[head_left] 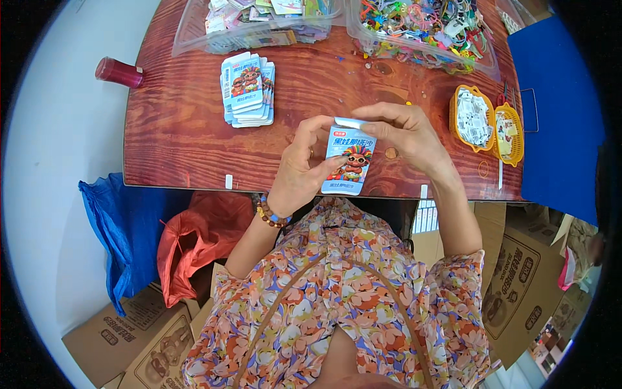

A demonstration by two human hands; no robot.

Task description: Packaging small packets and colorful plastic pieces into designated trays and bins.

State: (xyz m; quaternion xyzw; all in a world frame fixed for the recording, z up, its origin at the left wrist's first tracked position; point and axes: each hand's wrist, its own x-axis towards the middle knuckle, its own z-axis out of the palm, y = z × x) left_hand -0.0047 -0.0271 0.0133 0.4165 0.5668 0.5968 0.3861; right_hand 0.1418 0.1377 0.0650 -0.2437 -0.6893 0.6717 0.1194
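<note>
1. The left hand (299, 172) is grasping a small light-blue printed box (354, 162) by its left side, its thumb pressing across the front; a beaded bracelet (272, 214) is circling that wrist.
2. The right hand (416, 139) is touching the box's upper right corner with its thumb, its fingers curving over the white top flap (350, 122); whether it is gripping or only pressing, I cannot tell.
3. The box is standing roughly upright between both hands, at the near edge of the reddish wooden table (178, 146).
4. Beyond the left hand, a stack of similar boxes (247, 91) is lying on the table.
5. To the right, two yellow baskets (457, 123) are sitting side by side, holding small white and pale pieces.
6. At the far side, two clear tubs (184, 42) are holding flat printed packets and colourful small items, while a dark-red cylinder (120, 72) is lying at the left edge.
7. Below the table, blue (110, 233) and red bags (210, 223) are hanging near brown cartons (531, 285).
</note>
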